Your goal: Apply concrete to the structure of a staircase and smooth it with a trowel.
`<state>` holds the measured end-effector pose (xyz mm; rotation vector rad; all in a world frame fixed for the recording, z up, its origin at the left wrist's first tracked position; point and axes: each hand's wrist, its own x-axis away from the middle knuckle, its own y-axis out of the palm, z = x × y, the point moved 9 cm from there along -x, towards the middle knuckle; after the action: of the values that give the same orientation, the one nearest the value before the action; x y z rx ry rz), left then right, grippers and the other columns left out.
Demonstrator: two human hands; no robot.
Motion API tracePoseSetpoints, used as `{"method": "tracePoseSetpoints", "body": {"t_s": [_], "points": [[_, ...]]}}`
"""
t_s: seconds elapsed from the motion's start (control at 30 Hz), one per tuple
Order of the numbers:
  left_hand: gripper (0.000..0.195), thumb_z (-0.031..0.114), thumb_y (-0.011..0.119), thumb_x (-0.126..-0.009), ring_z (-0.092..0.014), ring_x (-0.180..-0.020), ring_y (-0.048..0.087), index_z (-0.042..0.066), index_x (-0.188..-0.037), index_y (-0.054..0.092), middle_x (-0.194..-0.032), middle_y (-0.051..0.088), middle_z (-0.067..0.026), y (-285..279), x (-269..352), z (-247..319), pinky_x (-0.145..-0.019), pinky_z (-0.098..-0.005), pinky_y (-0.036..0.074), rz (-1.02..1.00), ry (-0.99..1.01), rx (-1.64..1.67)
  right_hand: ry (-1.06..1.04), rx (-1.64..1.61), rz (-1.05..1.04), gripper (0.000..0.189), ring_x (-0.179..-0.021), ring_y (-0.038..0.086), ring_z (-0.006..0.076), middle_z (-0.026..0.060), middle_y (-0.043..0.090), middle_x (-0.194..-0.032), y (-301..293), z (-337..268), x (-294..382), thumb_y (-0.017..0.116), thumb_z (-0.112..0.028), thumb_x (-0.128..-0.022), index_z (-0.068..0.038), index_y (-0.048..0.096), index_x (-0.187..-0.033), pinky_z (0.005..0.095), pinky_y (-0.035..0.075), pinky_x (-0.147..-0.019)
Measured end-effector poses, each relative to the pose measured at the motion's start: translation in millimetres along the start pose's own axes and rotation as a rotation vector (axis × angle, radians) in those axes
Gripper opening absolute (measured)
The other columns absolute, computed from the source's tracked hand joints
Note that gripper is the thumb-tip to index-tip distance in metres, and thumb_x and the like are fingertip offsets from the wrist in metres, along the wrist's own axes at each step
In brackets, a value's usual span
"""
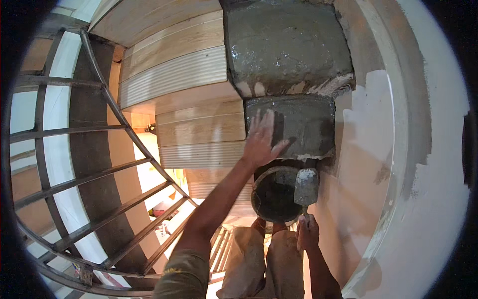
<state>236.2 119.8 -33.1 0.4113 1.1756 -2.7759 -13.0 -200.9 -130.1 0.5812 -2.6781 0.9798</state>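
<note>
My left hand [263,142] is spread flat with its fingers apart, over the left part of a grey wet mortar bed [306,125] on a stair tread. Its fingertips look very close to the mortar or touching it; which of the two I cannot tell. Lower right, my right hand [309,232] grips the handle of a trowel [306,188]. The trowel's blade points up and away from me, with pale mortar residue at its tip. It overlaps the right rim of a dark round bucket [267,190], which stands in front of my legs.
Wood-look tiles [201,130] with ribbed nosings cover the left side of the steps. A higher step carries more wet mortar [287,41]. A curved metal railing [140,142] runs along the left, beside a drop. A partly painted wall [369,142] stands close on the right.
</note>
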Motion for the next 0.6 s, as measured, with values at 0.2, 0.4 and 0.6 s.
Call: {"method": "tracePoseSetpoints", "body": {"t_s": [0.2,0.4,0.6], "points": [[0.083,0.037,0.076,-0.082,-0.045,-0.146,0.030,0.005,-0.150,0.041,-0.156,0.035,-0.0269,-147,-59,16,-0.119,-0.0557,0.026,0.387,0.154,-0.350,0.537,-0.372,0.012,0.023,-0.046,0.047,0.0081,-0.0007,0.049,-0.060,-39,-53,-14,0.053,-0.028,-0.103,-0.007,0.052,-0.094,0.0269,0.040,-0.044],[0.094,0.067,0.046,-0.096,-0.042,-0.153,0.015,0.003,-0.159,0.019,-0.164,0.020,-0.0260,-182,-145,-130,-0.123,-0.0546,0.011,0.166,-0.560,-0.689,0.390,-0.426,0.037,0.025,-0.050,0.050,0.0090,-0.0006,0.050,-0.062,-21,-45,3,0.055,-0.030,-0.103,-0.006,0.053,-0.096,0.0281,0.043,-0.048],[0.087,0.062,0.044,-0.099,-0.035,-0.153,0.021,0.005,-0.160,0.020,-0.164,0.022,-0.0226,-107,-204,-25,-0.124,-0.0451,0.015,0.031,-0.109,0.045,0.433,-0.499,0.071,0.022,-0.049,0.046,0.0065,-0.0022,0.047,-0.063,-8,7,37,0.056,-0.029,-0.104,-0.010,0.049,-0.096,0.0254,0.039,-0.044]]}}
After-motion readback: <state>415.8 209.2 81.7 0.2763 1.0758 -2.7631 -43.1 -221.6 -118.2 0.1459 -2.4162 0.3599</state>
